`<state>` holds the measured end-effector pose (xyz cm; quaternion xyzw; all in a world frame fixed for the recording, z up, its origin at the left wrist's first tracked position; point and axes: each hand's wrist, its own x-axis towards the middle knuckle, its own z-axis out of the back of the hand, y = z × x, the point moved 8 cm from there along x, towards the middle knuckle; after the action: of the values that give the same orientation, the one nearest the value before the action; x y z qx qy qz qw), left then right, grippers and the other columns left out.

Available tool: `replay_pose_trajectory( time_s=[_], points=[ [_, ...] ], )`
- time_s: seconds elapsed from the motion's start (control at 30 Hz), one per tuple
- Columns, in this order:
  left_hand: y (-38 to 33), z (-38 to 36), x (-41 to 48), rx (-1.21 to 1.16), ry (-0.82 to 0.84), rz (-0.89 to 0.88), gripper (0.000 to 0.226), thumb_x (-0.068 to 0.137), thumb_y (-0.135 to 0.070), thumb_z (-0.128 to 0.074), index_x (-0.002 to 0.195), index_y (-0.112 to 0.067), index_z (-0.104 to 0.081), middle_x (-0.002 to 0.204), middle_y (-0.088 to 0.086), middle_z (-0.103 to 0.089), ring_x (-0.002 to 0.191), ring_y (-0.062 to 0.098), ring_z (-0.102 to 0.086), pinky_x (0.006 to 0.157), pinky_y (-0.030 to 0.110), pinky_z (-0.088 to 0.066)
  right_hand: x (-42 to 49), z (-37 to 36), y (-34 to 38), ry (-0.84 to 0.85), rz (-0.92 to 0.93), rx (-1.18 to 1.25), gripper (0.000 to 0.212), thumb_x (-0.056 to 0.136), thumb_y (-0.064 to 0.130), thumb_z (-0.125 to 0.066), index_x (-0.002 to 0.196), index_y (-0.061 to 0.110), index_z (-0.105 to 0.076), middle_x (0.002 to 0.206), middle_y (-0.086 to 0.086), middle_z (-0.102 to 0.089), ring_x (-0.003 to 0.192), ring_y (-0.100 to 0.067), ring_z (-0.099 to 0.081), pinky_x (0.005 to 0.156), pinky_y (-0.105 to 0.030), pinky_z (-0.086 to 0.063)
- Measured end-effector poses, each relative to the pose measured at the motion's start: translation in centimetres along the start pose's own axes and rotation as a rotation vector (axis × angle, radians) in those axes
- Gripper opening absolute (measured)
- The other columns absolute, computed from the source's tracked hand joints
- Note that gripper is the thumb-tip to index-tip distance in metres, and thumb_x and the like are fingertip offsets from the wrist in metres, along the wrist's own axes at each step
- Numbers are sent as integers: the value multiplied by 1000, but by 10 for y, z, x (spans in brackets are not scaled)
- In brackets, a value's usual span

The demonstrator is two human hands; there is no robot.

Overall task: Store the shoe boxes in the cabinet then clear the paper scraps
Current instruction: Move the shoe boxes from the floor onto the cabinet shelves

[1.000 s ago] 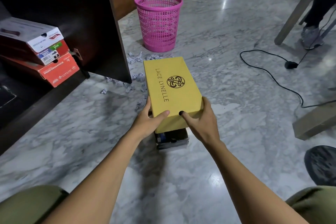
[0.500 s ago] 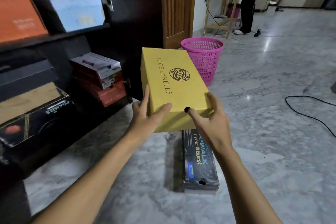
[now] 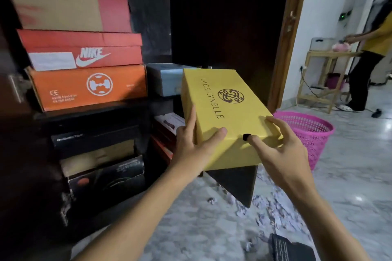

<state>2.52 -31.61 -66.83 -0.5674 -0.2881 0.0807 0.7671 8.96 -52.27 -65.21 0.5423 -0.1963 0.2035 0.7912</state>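
Hands clasp a yellow shoe box (image 3: 224, 112) at its near end: your left hand (image 3: 192, 144) grips the left side, thumb over the lid; your right hand (image 3: 282, 150) grips the right corner. You hold it in the air before the dark cabinet (image 3: 222, 17), beside the stacked boxes (image 3: 84, 70). Paper scraps (image 3: 263, 203) litter the marble floor (image 3: 350, 186) near a pink basket (image 3: 307, 131).

Both forearms bare, no sleeves; left hand (image 3: 192, 146) & right hand (image 3: 282, 152) ungloved.
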Motion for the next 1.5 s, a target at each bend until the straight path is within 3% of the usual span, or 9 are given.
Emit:
replay_pose_trajectory(
  time_s=[0.13,0.37,0.5,0.83,1.07,1.2,1.3,1.4,1.5],
  points=[
    [-30,19,60,-22,-46,-53,92,58,-81,-61,135,-72,-11,138,-12,-43,127,11,-44,105,42,-42,60,-18,40,-2,46,16,68,67,59,-63,130,39,-52,99,26,-49,86,1,-54,69,-33,-54],
    [-95,68,145,-28,-59,-18,83,62,-73,-52,134,-70,-10,148,-10,-35,135,17,-36,111,45,-33,151,-53,114,33,-8,0,51,82,49,-67,130,38,-53,117,0,-54,97,-18,-57,79,-46,-58],
    [-100,89,171,-6,-107,28,82,64,-67,-52,139,-63,-19,144,-4,-36,132,21,-40,107,46,-38,178,-66,131,69,-33,-14,51,81,51,-68,128,37,-51,104,5,-57,83,-8,-57,77,-44,-59],
    [-70,103,226,-28,-135,86,75,79,-60,-62,145,-48,-29,150,-7,-37,132,17,-42,97,32,-38,236,-117,115,187,-71,-11,70,73,61,-69,132,32,-45,94,12,-59,87,-13,-65,82,-42,-59],
    [-34,104,281,90,-204,134,84,67,-75,-54,143,-47,-30,149,-3,-39,134,22,-42,109,45,-37,292,-170,88,278,-69,61,77,79,54,-72,140,24,-37,110,5,-60,99,-19,-64,89,-42,-56],
    [-28,102,311,66,-187,46,97,65,-85,-55,147,-41,-29,153,-14,-36,140,11,-36,116,37,-29,319,-193,69,168,-119,238,78,78,46,-78,141,23,-39,130,-3,-55,106,-16,-60,84,-29,-52],
    [-25,106,321,41,-255,-19,81,82,-64,-60,151,-37,-25,157,-14,-27,143,6,-26,111,24,-20,316,-200,65,-21,-55,277,68,84,45,-74,140,24,-41,140,0,-39,115,-12,-49,87,-26,-43],
    [-28,117,319,132,-419,-229,59,84,-61,-59,134,-31,-52,138,-12,-49,129,3,-43,111,35,-37,302,-206,62,-190,96,162,48,90,42,-65,130,23,-50,137,0,-40,126,-15,-42,88,-29,-40],
    [-25,125,329,202,-482,-361,44,82,-57,-59,110,-24,-64,111,-14,-55,109,2,-54,91,42,-51,305,-225,58,-204,133,134,34,92,38,-62,121,23,-55,131,-2,-40,125,-17,-36,91,-35,-44]
  ],
)
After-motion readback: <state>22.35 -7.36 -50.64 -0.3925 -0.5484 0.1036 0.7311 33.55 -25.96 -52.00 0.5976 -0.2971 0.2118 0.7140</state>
